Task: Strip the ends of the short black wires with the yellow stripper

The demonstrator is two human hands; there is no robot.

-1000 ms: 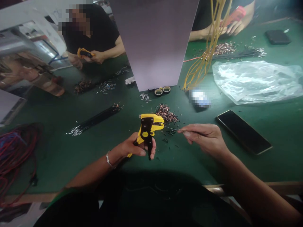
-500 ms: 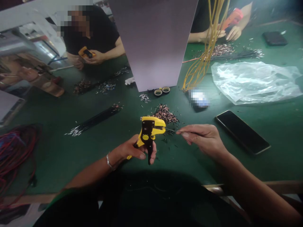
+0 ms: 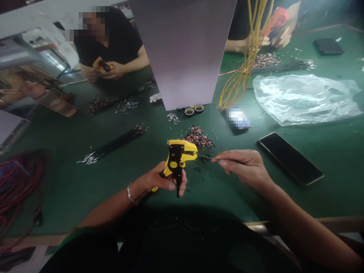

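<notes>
My left hand (image 3: pixel 163 178) is closed around the handles of a yellow and black wire stripper (image 3: pixel 176 159), whose jaws face right. Between thumb and forefinger, my right hand (image 3: pixel 244 165) pinches a thin wire (image 3: pixel 205 156). The wire's far end reaches the stripper's jaws; how deep it sits inside I cannot tell. Just behind the tool lies a heap of short dark and copper-coloured wire bits (image 3: pixel 198 137). A bundle of black wires (image 3: pixel 113 144) with bared ends rests on the table to the left.
A phone (image 3: pixel 290 158) lies right of my right hand, near a clear plastic bag (image 3: pixel 307 98). Two tape rolls (image 3: pixel 194 110) sit before an upright grey panel (image 3: pixel 190 57). Yellow wires (image 3: pixel 241 76) hang beside it. Red cables (image 3: pixel 19 185) are coiled at left. Two people work across the table.
The view has shifted very slightly. My hands, the wire stripper and the wire keep nearly the same positions.
</notes>
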